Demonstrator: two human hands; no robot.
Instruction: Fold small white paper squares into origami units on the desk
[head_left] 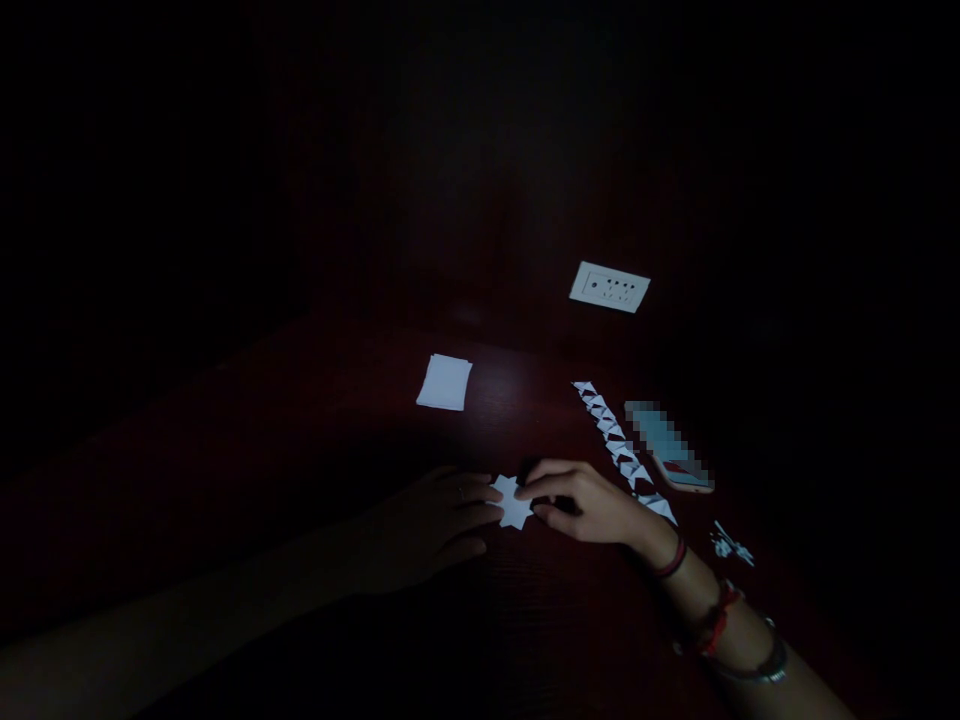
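A white paper star (513,503) with several points lies on the dark red table between my hands. My left hand (442,515) is in shadow, palm down with its fingers stretched out. Its fingertips rest on the star's left edge. From the other side, my right hand (581,500) has bent fingers. Its index finger lies on top of the star and its thumb is at the right edge, pinching a point there. Just beyond the right hand, a row of folded white paper pieces (611,435) runs diagonally away.
A small stack of white paper (444,383) lies farther back. A phone (671,450), its screen blurred out, is right of the folded row. Small white scraps (731,545) sit near my right wrist. A socket plate (610,287) shows at the back. Surroundings are very dark.
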